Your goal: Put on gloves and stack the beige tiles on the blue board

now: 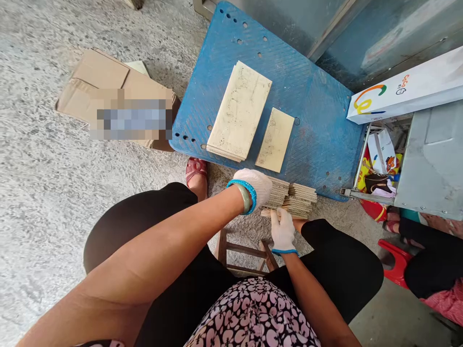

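Note:
Between my gloved hands, just beyond the near edge of the blue table, is a bundle of thin cream boards (300,193), seen edge-on in uneven layers. My left hand (255,185), in a white knitted glove with a blue cuff, is closed at the bundle's left end; its fingertips are hidden. From below, my right hand (284,229), gloved alike, grips the bundle's near side with its fingers at the lowest boards. On the table lie a larger stack of cream boards (240,111) with dark specks and, to its right, a smaller cream board stack (275,140).
The blue plastic table (318,130) has holes along its edges. A cardboard box (97,77) rests on the floor at left. To the right are a white printed paper bag (405,89), an open metal drawer (379,193) and a red stool (392,262) beside another person. A wooden stool (244,250) stands below my hands.

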`<state>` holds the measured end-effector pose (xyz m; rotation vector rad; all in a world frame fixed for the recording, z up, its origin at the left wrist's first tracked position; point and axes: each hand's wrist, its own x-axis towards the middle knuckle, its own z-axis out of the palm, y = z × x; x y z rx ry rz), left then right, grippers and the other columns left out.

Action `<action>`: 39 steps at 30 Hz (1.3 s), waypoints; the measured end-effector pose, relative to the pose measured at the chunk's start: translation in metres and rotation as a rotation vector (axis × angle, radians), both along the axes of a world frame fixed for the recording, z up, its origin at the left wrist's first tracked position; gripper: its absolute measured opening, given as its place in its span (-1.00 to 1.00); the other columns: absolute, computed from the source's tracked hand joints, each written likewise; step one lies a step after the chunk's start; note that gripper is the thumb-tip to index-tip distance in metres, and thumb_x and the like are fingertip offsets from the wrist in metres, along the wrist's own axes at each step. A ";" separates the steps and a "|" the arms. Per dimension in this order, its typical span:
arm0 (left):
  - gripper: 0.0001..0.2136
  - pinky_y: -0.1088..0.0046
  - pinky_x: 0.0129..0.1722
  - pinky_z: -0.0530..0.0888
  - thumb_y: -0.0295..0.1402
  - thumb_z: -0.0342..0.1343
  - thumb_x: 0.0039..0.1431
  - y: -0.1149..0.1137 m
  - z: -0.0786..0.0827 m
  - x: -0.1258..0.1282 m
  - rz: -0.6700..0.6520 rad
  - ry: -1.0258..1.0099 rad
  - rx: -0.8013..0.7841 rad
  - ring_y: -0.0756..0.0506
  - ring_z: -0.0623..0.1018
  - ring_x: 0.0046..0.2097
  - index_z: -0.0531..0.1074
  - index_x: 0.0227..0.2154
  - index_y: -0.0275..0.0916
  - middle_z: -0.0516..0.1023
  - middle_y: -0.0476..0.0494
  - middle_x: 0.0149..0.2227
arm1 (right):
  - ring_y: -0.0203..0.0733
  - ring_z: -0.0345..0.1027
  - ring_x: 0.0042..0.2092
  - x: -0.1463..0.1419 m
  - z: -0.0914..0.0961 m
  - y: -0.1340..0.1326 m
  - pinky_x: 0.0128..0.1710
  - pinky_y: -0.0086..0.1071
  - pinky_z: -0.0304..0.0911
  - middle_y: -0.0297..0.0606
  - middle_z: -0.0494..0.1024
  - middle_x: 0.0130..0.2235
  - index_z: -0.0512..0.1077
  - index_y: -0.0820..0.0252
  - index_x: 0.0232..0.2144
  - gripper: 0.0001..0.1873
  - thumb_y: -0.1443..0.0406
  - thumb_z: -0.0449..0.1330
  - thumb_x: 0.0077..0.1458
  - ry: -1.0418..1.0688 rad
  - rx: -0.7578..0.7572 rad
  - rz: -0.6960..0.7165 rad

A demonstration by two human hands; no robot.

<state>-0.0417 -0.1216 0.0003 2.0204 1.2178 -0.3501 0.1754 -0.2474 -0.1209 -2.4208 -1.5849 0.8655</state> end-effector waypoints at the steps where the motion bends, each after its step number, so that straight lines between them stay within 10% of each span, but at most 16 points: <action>1: -0.67 0.10 -0.19 0.47 -0.44 -0.07 0.22 0.000 0.000 0.001 -0.008 0.010 -0.005 -0.35 0.56 -0.12 0.48 -0.04 -0.35 0.58 -0.42 -0.21 | 0.07 0.38 -0.05 0.001 -0.002 0.003 -0.01 -0.12 0.23 -0.05 0.52 -0.12 0.44 0.14 -0.21 -0.52 -0.08 0.05 0.05 0.037 -0.004 -0.057; 6: -0.66 0.14 -0.20 0.47 -0.44 -0.07 0.21 -0.001 -0.002 0.003 -0.002 0.025 -0.010 -0.34 0.56 -0.12 0.45 0.00 -0.37 0.58 -0.45 -0.19 | -0.14 0.39 -0.38 0.002 -0.014 0.009 -0.38 -0.32 0.31 -0.27 0.46 -0.45 0.33 0.13 -0.44 -0.55 -0.12 0.19 -0.10 0.458 -0.107 -0.451; 11: -0.67 0.11 -0.24 0.48 -0.48 -0.08 0.19 -0.006 -0.003 0.004 0.049 0.021 0.005 -0.36 0.58 -0.15 0.45 -0.03 -0.39 0.58 -0.45 -0.27 | -0.25 0.30 -0.48 -0.002 -0.015 0.005 -0.51 -0.41 0.23 -0.37 0.37 -0.56 0.29 0.12 -0.50 -0.54 -0.10 0.27 -0.16 0.611 -0.052 -0.490; 25: -0.67 0.10 -0.25 0.48 -0.32 0.00 0.20 -0.007 -0.004 0.001 0.047 0.003 -0.001 -0.39 0.57 -0.15 0.43 -0.04 -0.39 0.56 -0.46 -0.24 | -0.07 0.39 -0.08 -0.011 -0.002 -0.021 -0.05 -0.27 0.26 -0.18 0.54 -0.18 0.47 0.10 -0.30 -0.75 0.09 0.15 0.12 0.264 0.008 0.348; 39: -0.70 0.08 -0.23 0.49 -0.45 -0.03 0.15 -0.010 -0.016 0.001 0.039 0.005 -0.024 -0.39 0.57 -0.14 0.47 -0.11 -0.42 0.57 -0.48 -0.30 | -0.15 0.30 -0.39 -0.028 -0.009 -0.003 -0.33 -0.33 0.19 -0.29 0.44 -0.47 0.37 0.10 -0.45 -0.69 0.06 0.00 0.13 0.367 -0.025 0.308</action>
